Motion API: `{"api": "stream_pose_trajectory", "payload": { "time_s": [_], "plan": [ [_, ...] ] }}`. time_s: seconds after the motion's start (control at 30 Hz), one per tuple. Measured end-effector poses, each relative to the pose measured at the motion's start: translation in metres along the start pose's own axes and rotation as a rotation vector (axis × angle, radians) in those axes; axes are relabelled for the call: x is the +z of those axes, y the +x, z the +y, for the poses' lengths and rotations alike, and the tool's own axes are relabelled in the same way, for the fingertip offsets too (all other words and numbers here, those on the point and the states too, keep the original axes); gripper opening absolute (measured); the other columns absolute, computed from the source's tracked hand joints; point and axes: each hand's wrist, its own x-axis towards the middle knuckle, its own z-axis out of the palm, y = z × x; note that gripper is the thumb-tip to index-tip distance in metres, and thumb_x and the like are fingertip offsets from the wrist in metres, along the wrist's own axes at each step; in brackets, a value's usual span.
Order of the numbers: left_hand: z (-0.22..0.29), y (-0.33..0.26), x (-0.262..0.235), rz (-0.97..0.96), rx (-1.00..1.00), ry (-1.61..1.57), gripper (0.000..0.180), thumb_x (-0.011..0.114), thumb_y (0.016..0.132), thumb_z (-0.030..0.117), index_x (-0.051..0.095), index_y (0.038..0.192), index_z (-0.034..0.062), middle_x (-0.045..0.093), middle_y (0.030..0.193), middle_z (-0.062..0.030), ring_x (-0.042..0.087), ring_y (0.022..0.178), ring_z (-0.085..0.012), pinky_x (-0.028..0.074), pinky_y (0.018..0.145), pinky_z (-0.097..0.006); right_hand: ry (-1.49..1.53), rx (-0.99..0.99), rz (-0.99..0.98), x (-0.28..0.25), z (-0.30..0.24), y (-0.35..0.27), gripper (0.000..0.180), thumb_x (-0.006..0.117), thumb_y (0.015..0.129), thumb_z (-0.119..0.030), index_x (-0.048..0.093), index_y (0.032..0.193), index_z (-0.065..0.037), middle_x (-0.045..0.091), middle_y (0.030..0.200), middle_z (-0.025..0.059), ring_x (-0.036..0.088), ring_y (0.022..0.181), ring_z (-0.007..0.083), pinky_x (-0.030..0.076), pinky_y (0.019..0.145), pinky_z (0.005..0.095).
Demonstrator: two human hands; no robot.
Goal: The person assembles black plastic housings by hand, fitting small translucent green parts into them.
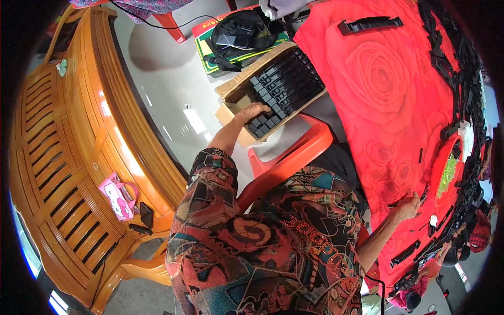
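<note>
Beside the red plastic chair (294, 152), the left hand (252, 113) lay flat, fingers apart, on black plastic strips (283, 84) stacked in a cardboard box (233, 89); overhanging the seat, it could tip. The right hand (407, 207) pinched something small on the desk (378, 79).

A cardboard box (236, 92) sits on a plastic chair (294, 152) to the person's left, and rows of plastic parts (286, 84) lie packed inside it. The left hand (253, 112) rests on the near edge of those rows. Beyond the box, on the floor, a bag (244, 31) lies on top of a flat carton (207, 50). The worktop (388, 105) stretches away on the right, with a long plastic piece (370, 24) near its far end and more parts heaped along its right edge (462, 79). The right hand (407, 207) rests on the near part of the worktop. A wooden bench (68, 157) stands well off to the left, a small bag (118, 197) on its seat.
</note>
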Motion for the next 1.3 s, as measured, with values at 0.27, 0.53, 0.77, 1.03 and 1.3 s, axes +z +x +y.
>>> {"api": "stream_pose_trajectory", "payload": {
  "time_s": [0.27,0.53,0.77,1.03,1.3],
  "plan": [
    [0.004,-0.001,0.005,0.053,0.005,0.104,0.060,0.056,0.066,0.041,0.055,0.105,-0.0043,0.056,0.107,-0.0181,0.054,0.097,-0.0256,0.041,0.084,-0.034,0.066,0.047,0.034,0.000,0.010,0.006,0.017,0.050,0.080,-0.014,0.060,0.080,0.000,0.052,0.074,0.0026,0.045,0.063,0.0144,0.038,0.057,0.0266],
    [-0.033,0.024,0.007,0.231,0.015,0.089,0.055,0.054,0.067,0.041,0.057,0.098,-0.0039,0.056,0.107,-0.0196,0.050,0.105,-0.0268,0.037,0.087,-0.033,-0.030,-0.126,0.047,0.004,0.010,0.004,0.018,0.049,0.080,-0.013,0.059,0.081,0.001,0.054,0.076,0.0033,0.048,0.067,0.0149,0.041,0.061,0.0275],
    [-0.007,-0.005,-0.001,0.222,0.045,0.039,0.047,0.049,0.072,0.039,0.058,0.099,0.0017,0.058,0.105,-0.0163,0.052,0.101,-0.0279,0.037,0.086,-0.033,-0.021,-0.055,0.045,0.009,-0.007,-0.008,0.021,0.046,0.079,-0.013,0.060,0.081,0.003,0.056,0.079,0.0063,0.050,0.073,0.0177,0.041,0.068,0.0288],
    [-0.023,0.004,0.000,0.299,0.015,-0.179,0.041,0.051,0.074,0.038,0.059,0.093,0.0027,0.057,0.085,-0.0087,0.051,0.078,-0.0196,0.039,0.071,-0.030,-0.080,-0.178,0.047,0.005,0.006,-0.001,0.022,0.045,0.078,-0.012,0.061,0.081,0.003,0.056,0.081,0.0069,0.050,0.073,0.0182,0.041,0.068,0.0289],
    [-0.011,-0.014,0.017,0.355,0.085,-0.278,0.042,0.057,0.076,0.042,0.058,0.089,0.0022,0.056,0.074,-0.0059,0.052,0.068,-0.0180,0.042,0.063,-0.029,-0.064,-0.174,0.051,0.007,-0.002,-0.006,0.021,0.045,0.077,-0.011,0.060,0.081,0.003,0.056,0.082,0.0070,0.050,0.077,0.0191,0.040,0.074,0.0292]
  ]
}}
